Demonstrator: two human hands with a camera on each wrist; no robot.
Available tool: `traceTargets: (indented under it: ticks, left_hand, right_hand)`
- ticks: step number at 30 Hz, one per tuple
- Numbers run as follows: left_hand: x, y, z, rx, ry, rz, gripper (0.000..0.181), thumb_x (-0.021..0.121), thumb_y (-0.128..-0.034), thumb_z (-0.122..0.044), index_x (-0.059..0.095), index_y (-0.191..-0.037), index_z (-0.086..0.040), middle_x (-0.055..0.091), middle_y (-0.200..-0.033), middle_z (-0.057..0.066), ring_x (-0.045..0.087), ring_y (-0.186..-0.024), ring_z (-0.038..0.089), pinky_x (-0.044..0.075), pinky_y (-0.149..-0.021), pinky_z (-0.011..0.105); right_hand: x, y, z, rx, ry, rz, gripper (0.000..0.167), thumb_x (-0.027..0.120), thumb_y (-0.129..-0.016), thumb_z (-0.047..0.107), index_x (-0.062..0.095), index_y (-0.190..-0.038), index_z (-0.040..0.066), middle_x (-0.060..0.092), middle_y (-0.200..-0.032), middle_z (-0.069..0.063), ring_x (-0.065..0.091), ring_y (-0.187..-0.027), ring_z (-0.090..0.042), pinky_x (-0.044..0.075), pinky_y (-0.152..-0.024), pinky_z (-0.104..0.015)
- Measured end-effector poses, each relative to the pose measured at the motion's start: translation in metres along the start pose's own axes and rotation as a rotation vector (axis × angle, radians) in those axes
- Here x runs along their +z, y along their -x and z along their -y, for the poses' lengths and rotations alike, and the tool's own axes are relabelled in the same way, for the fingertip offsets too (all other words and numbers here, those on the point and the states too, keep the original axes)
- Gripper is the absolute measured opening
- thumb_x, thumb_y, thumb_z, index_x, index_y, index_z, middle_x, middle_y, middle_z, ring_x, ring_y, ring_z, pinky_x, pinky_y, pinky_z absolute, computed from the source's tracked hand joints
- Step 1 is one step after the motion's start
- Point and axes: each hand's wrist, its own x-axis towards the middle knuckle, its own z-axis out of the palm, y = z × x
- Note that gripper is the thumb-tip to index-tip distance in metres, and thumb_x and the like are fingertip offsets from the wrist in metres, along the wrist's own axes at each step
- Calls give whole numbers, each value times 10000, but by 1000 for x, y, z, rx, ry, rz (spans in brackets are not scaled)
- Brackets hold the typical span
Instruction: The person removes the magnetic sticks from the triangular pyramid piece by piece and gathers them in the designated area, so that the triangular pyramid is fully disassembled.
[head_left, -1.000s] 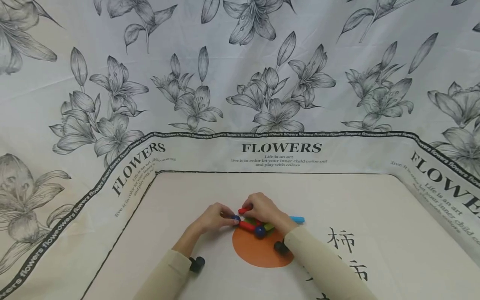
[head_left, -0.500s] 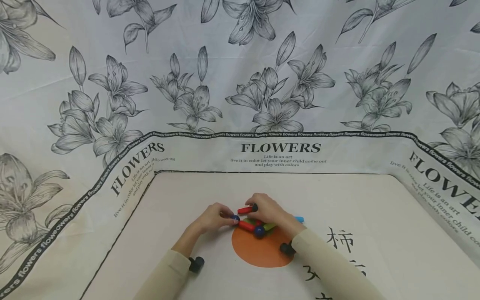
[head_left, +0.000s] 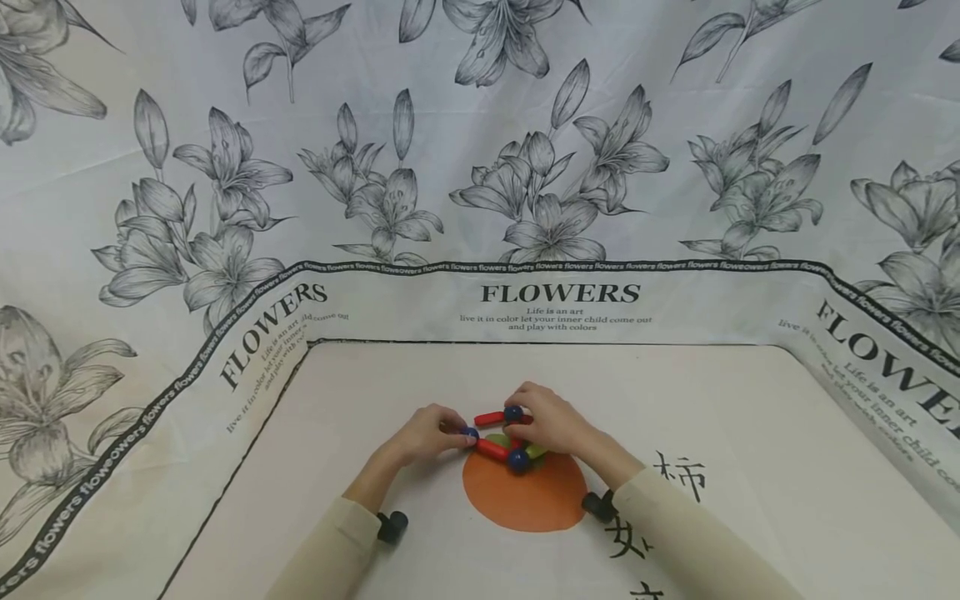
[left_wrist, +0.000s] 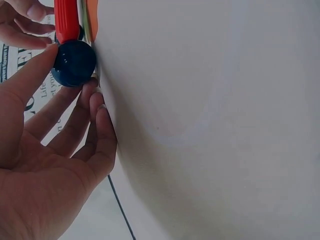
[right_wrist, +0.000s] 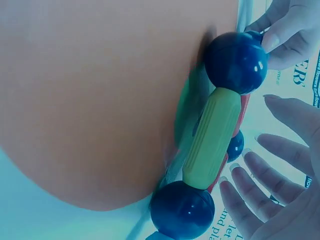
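Note:
My left hand (head_left: 422, 435) pinches a blue ball (head_left: 469, 435) between thumb and fingertips; in the left wrist view that ball (left_wrist: 74, 63) has a red stick (left_wrist: 66, 20) against it. The red stick (head_left: 492, 451) runs to another blue ball (head_left: 518, 461). Behind these, a second red stick (head_left: 489, 419) meets a farther blue ball (head_left: 513, 413), beside which my right hand (head_left: 553, 423) hovers. In the right wrist view the right hand (right_wrist: 282, 182) has spread fingers, apart from the yellow-green stick (right_wrist: 212, 137) between two blue balls.
The pieces lie at the far edge of an orange circle (head_left: 525, 500) printed on the pale tabletop (head_left: 390, 375). Black lettering (head_left: 678, 471) is printed to the right. A floral cloth (head_left: 420, 308) stands behind the table. Dark wrist-worn devices sit by both sleeves.
My right hand has shifted slightly right, and its fingers have come off the far red stick. The far blue ball shows more clearly, while the light-blue stick has gone behind the right arm. The left hand stays.

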Motion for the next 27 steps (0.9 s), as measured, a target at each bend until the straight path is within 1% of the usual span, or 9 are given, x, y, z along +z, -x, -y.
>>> traceTargets:
  ticks: [4,10,13,18,21,23,27]
  left_hand:
    - [0,1,0,3,-2,1,239,779,-922,-295,757,-1073,-112,674,-1002,3,574,-949,198,521,-874,378]
    - [0,1,0,6,-1,5,249,779,-923,-292,754,-1082,-103,672,-993,7,573,-933,195,528,-834,355]
    - [0,1,2,2,1,6,256,781,-920,-299,755,-1084,-103,674,-984,8,575,-922,198,529,-815,345]
    - [-1,-1,5,26,-10,6,270,776,-923,-313,756,-1089,-101,684,-991,8,582,-926,198,536,-832,360]
    - [-1,-2,5,42,-17,7,274,784,-917,-307,756,-1090,-98,685,-989,7,584,-921,194,538,-831,359]
    - [-1,-3,6,46,-19,7,282,797,-906,-308,757,-1087,-94,682,-972,4,584,-906,189,535,-815,346]
    - [-2,-3,6,51,-28,8,307,814,-890,-313,756,-1086,-83,673,-942,0,583,-881,182,529,-783,321]
  right_hand:
    - [1,5,0,-9,-12,5,348,794,-901,180,716,-1198,16,648,-1155,-100,606,-1069,-275,519,-983,-472]
    - [8,11,2,-42,-41,40,368,784,-912,198,703,-1210,-3,647,-1122,-97,581,-983,-248,535,-889,-414]
    - [12,12,6,-57,-38,51,356,785,-914,219,715,-1192,9,651,-1063,-76,562,-952,-214,533,-843,-372]
    - [19,13,11,-85,-30,54,293,778,-921,227,743,-1149,46,646,-972,-32,534,-915,-187,484,-753,-314]
    - [23,12,13,-111,-29,56,245,776,-924,230,760,-1115,77,632,-933,13,539,-905,-191,467,-739,-291]
    - [25,11,13,-132,-28,51,212,783,-918,215,771,-1083,82,620,-879,38,555,-880,-201,465,-725,-284]
    - [30,8,14,-157,-26,48,151,794,-906,180,787,-1031,96,622,-828,75,573,-851,-200,466,-724,-280]
